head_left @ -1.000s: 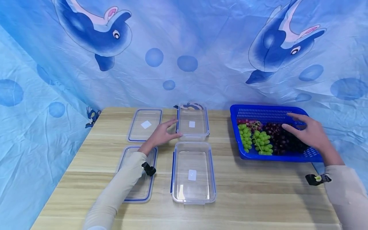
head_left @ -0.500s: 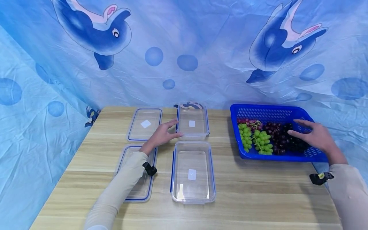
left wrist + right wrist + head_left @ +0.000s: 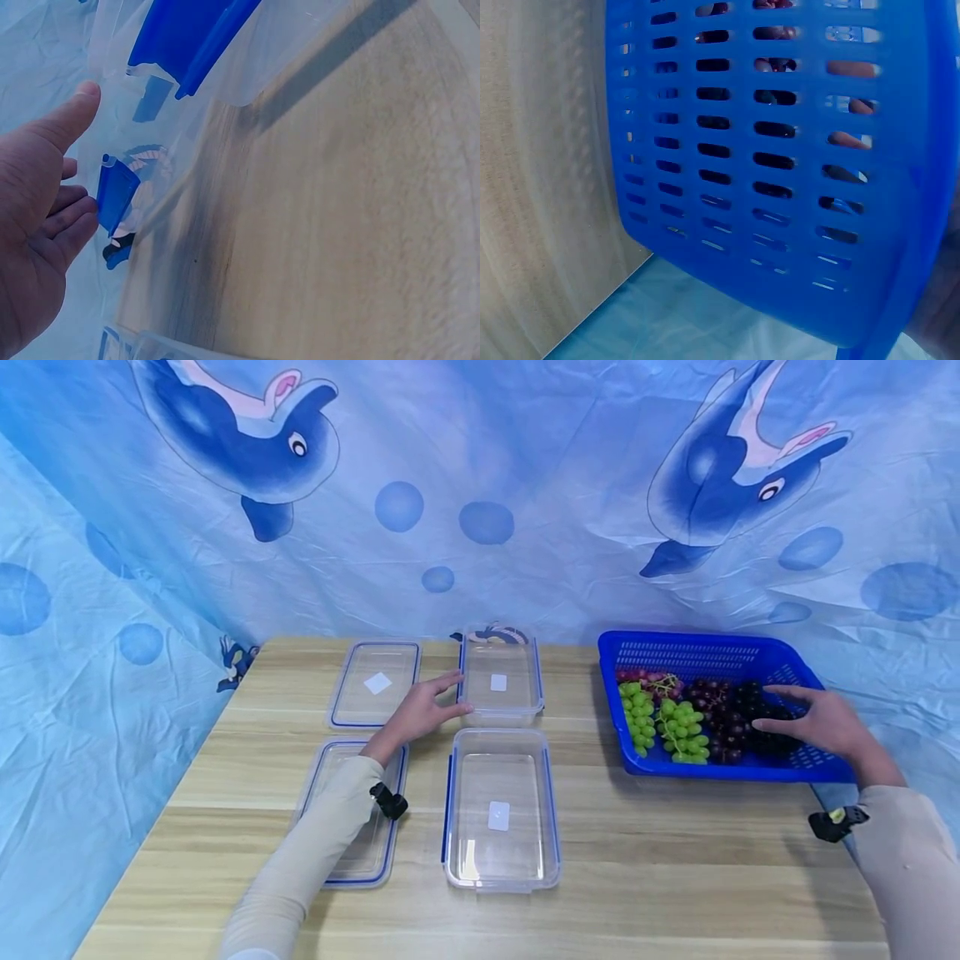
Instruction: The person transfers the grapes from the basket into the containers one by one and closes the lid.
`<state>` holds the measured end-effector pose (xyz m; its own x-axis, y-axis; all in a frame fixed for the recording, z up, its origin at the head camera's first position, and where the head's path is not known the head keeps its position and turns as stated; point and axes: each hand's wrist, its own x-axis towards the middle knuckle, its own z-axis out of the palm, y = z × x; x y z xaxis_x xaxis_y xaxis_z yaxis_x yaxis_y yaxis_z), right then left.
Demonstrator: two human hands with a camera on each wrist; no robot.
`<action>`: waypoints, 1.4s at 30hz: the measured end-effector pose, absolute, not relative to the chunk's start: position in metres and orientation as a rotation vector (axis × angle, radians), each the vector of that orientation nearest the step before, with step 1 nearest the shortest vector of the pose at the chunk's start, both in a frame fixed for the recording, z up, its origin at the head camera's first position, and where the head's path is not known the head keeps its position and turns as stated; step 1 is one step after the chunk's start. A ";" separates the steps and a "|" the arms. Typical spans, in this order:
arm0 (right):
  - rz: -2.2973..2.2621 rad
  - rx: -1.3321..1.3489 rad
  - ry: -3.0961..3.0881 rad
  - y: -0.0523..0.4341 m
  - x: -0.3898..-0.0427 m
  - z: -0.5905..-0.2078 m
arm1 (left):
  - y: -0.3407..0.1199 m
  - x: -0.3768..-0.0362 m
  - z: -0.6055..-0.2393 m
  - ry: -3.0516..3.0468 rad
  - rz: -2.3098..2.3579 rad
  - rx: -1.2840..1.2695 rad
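Observation:
A blue slotted basket [image 3: 697,645] at the table's right holds green grapes [image 3: 678,731], dark grapes [image 3: 731,720] and a few red grapes [image 3: 648,677]. My right hand [image 3: 780,710] lies inside it, fingers spread over the dark bunch; the right wrist view shows fingertips through the basket wall [image 3: 765,150]. My left hand [image 3: 444,695] is flat, thumb and fingers touching the left side of the far clear container [image 3: 501,681]. In the left wrist view the left hand [image 3: 45,202] lies beside that container's blue clasp [image 3: 116,191].
A second clear container [image 3: 501,810] stands nearer me, in the middle of the wooden table [image 3: 675,860]. Two clear lids with blue edges lie at the left, one far [image 3: 375,683], one near [image 3: 367,852] under my left forearm. A blue dolphin cloth [image 3: 487,485] hangs behind.
My right hand has drawn back and sunk lower in the basket, down onto the dark grapes. My left hand has stayed at the far container.

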<state>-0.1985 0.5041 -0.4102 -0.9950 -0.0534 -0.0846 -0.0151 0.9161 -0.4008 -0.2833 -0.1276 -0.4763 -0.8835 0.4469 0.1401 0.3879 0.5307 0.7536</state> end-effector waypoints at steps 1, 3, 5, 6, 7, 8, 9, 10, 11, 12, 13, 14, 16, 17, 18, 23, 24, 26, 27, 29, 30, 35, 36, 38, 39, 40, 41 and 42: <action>-0.611 -0.056 2.984 0.504 -0.199 -0.411 | -0.128 -0.283 -0.476 2.688 1.295 0.732; -0.587 -0.057 2.981 0.504 -0.201 -0.412 | -0.128 -0.283 -0.476 2.689 1.296 0.728; -0.554 -0.058 2.978 0.504 -0.202 -0.412 | -0.128 -0.283 -0.475 2.687 1.299 0.724; -0.543 -0.058 2.973 0.504 -0.202 -0.412 | -0.128 -0.283 -0.476 2.685 1.298 0.720; -0.530 -0.058 2.964 0.504 -0.203 -0.412 | -0.128 -0.283 -0.476 2.683 1.296 0.719; -0.522 -0.050 2.953 0.505 -0.204 -0.413 | -0.128 -0.283 -0.476 2.682 1.295 0.716; -0.513 -0.044 2.941 0.506 -0.204 -0.414 | -0.128 -0.283 -0.476 2.681 1.294 0.714; -0.509 -0.041 2.931 0.506 -0.204 -0.414 | -0.128 -0.283 -0.476 2.679 1.297 0.713; -0.509 -0.032 2.918 0.507 -0.205 -0.415 | -0.127 -0.283 -0.476 2.679 1.297 0.713; -0.508 -0.026 2.911 0.507 -0.205 -0.416 | -0.127 -0.283 -0.476 2.677 1.299 0.714; -0.507 -0.023 2.904 0.508 -0.205 -0.417 | -0.127 -0.283 -0.476 2.675 1.302 0.714; -0.505 -0.020 2.902 0.508 -0.205 -0.418 | -0.127 -0.283 -0.476 2.672 1.305 0.714; -0.490 -0.035 2.907 0.508 -0.205 -0.419 | -0.128 -0.283 -0.476 2.668 1.307 0.715; -0.479 -0.043 2.912 0.508 -0.205 -0.420 | -0.128 -0.283 -0.476 2.665 1.307 0.717; -0.470 -0.046 2.915 0.508 -0.205 -0.421 | -0.128 -0.283 -0.475 2.661 1.311 0.719; -0.438 -0.062 2.949 0.508 -0.205 -0.423 | -0.127 -0.283 -0.475 2.654 1.327 0.723; -0.445 -0.058 2.960 0.508 -0.204 -0.424 | -0.127 -0.283 -0.475 2.655 1.330 0.721; -0.455 -0.054 2.988 0.508 -0.204 -0.425 | -0.127 -0.283 -0.475 2.658 1.330 0.716; -0.458 -0.049 3.005 0.508 -0.203 -0.426 | -0.127 -0.283 -0.475 2.658 1.331 0.714; -0.478 -0.045 3.033 0.509 -0.201 -0.428 | -0.127 -0.283 -0.476 2.657 1.333 0.713; -0.484 -0.045 3.048 0.509 -0.200 -0.428 | -0.127 -0.283 -0.475 2.657 1.334 0.711; -0.481 -0.057 3.116 0.511 -0.197 -0.428 | -0.126 -0.282 -0.474 2.654 1.330 0.704; -0.483 -0.054 3.122 0.510 -0.196 -0.428 | -0.126 -0.282 -0.474 2.653 1.329 0.704; -0.492 -0.058 3.135 0.511 -0.195 -0.427 | -0.126 -0.282 -0.474 2.655 1.325 0.704; -0.497 -0.049 3.137 0.511 -0.194 -0.427 | -0.126 -0.282 -0.474 2.656 1.323 0.705; -0.497 -0.041 3.143 0.510 -0.193 -0.426 | -0.126 -0.282 -0.474 2.658 1.321 0.706; -0.503 -0.039 3.152 0.510 -0.192 -0.424 | -0.127 -0.282 -0.474 2.659 1.321 0.707; -0.508 -0.034 3.160 0.509 -0.192 -0.423 | -0.127 -0.282 -0.474 2.659 1.322 0.708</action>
